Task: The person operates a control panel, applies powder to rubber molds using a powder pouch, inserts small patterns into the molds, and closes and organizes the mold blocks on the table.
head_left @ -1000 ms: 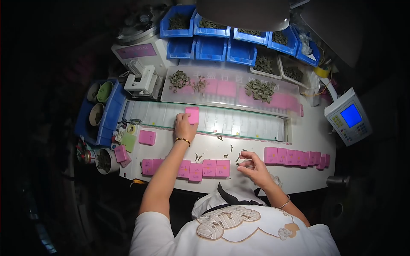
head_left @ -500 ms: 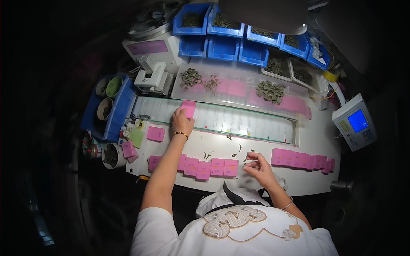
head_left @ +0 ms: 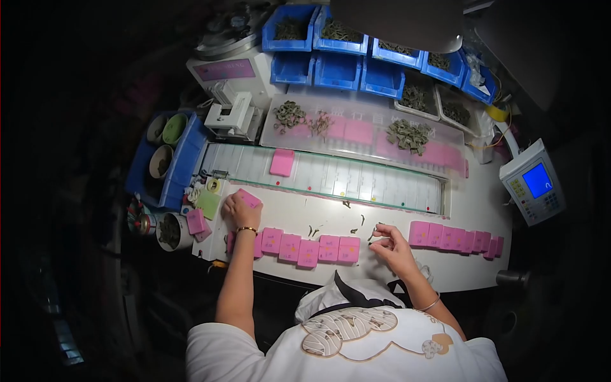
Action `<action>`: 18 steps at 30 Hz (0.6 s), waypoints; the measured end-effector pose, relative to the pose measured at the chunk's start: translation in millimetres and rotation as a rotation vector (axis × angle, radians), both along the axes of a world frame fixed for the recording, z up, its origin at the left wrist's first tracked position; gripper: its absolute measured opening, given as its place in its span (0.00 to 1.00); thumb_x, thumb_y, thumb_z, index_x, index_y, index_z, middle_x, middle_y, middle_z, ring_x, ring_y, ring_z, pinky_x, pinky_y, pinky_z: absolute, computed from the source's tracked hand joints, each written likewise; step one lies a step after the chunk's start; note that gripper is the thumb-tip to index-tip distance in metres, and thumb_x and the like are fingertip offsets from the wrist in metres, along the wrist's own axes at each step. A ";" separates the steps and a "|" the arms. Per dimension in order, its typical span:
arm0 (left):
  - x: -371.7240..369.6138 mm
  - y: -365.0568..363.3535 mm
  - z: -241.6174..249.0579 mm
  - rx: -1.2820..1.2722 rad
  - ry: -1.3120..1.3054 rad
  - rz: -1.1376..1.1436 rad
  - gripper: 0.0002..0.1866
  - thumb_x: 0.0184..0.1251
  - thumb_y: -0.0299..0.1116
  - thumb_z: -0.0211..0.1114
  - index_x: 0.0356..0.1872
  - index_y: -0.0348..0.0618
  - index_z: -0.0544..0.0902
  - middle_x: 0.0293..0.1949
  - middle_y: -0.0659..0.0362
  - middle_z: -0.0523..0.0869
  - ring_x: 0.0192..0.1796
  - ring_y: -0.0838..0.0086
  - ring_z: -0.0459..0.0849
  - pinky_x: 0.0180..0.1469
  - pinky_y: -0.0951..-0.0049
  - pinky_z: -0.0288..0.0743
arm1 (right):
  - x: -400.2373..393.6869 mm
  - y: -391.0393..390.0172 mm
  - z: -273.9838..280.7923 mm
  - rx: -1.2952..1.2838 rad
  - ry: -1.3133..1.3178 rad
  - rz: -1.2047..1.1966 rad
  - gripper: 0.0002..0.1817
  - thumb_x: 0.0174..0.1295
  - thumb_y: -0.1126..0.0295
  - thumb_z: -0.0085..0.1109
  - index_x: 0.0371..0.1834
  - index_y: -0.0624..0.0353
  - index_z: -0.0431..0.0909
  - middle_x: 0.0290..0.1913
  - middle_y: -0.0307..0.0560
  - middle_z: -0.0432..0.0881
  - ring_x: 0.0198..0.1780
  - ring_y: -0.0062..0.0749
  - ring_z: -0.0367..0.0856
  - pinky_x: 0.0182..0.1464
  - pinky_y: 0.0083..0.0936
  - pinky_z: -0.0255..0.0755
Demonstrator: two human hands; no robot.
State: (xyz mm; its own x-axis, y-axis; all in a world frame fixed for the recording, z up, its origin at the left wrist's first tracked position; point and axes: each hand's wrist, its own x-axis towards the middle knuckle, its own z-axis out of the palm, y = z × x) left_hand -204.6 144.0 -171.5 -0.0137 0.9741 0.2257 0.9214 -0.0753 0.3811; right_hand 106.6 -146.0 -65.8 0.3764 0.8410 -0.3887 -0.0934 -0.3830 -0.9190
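Observation:
My left hand (head_left: 242, 211) has its fingers closed on a pink box (head_left: 249, 198) at the left of the white table. Another pink box (head_left: 282, 162) rests on the left part of the glass-topped strip (head_left: 356, 184). My right hand (head_left: 389, 245) hovers over the table at right of centre, thumb and forefinger bent toward each other around a small dark piece (head_left: 373, 239). Between the hands runs a row of pink boxes (head_left: 289, 247) with handwriting. Small dried bits (head_left: 312, 230) lie behind that row.
A second row of pink boxes (head_left: 453, 239) stands at the right, near a display unit (head_left: 533, 179). Blue bins (head_left: 337, 70) line the back. Dried heaps (head_left: 409, 136) sit on a translucent cover (head_left: 363, 111). A blue crate (head_left: 179, 167) with bowls is at left.
My left hand has left the pink box on the glass strip, moved toward me and to the left, and taken hold of another pink box. My right hand has barely moved.

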 end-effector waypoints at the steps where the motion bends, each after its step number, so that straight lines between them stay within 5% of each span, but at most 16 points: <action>1: 3.4 -4.2 4.9 -0.053 0.009 -0.095 0.35 0.41 0.38 0.82 0.53 0.44 0.73 0.57 0.50 0.72 0.63 0.52 0.66 0.67 0.56 0.63 | -1.0 2.6 0.8 0.010 0.003 0.010 0.31 0.58 0.74 0.70 0.65 0.62 0.69 0.55 0.47 0.79 0.46 0.23 0.80 0.51 0.22 0.76; 5: 34.4 -31.8 41.9 -0.228 -0.084 -0.337 0.34 0.39 0.34 0.81 0.50 0.44 0.73 0.52 0.51 0.75 0.59 0.54 0.72 0.66 0.55 0.65 | -5.5 12.6 5.2 0.028 0.004 0.051 0.30 0.58 0.74 0.69 0.65 0.61 0.69 0.55 0.47 0.78 0.46 0.23 0.80 0.51 0.21 0.76; 9: 96.6 -93.1 94.0 -0.219 -0.632 -0.636 0.36 0.38 0.32 0.81 0.52 0.47 0.72 0.54 0.52 0.75 0.59 0.51 0.72 0.63 0.55 0.69 | -8.3 23.2 18.8 0.079 0.165 0.027 0.30 0.60 0.73 0.69 0.66 0.61 0.69 0.57 0.47 0.77 0.48 0.22 0.79 0.51 0.21 0.75; 12: 127.4 -132.0 134.5 -0.005 -0.519 -1.004 0.37 0.38 0.30 0.80 0.54 0.46 0.71 0.56 0.50 0.73 0.63 0.50 0.70 0.63 0.55 0.70 | -7.3 32.5 41.0 0.137 0.317 -0.008 0.29 0.60 0.72 0.69 0.65 0.60 0.70 0.56 0.46 0.78 0.51 0.22 0.78 0.50 0.22 0.75; 16: 140.1 -166.6 147.6 0.039 -0.433 -1.150 0.38 0.39 0.29 0.80 0.56 0.44 0.71 0.59 0.50 0.70 0.61 0.54 0.72 0.62 0.56 0.71 | -0.9 30.8 48.7 0.126 -0.048 0.188 0.21 0.61 0.68 0.68 0.57 0.60 0.78 0.49 0.39 0.84 0.48 0.23 0.80 0.47 0.22 0.75; 18: 135.1 -167.8 140.5 -0.271 -0.755 -0.958 0.41 0.43 0.29 0.80 0.62 0.45 0.68 0.62 0.51 0.66 0.64 0.54 0.69 0.58 0.62 0.78 | 7.5 25.3 30.2 0.245 -0.183 0.222 0.18 0.61 0.69 0.67 0.55 0.60 0.80 0.48 0.39 0.84 0.46 0.24 0.81 0.47 0.23 0.75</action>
State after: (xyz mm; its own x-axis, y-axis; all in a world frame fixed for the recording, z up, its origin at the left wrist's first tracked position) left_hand -69.5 -23.8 -31.0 0.6877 0.6775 0.2607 0.0840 -0.4310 0.8985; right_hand 114.1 -120.7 -35.6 0.2186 0.9697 -0.1093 0.1413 -0.1423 -0.9797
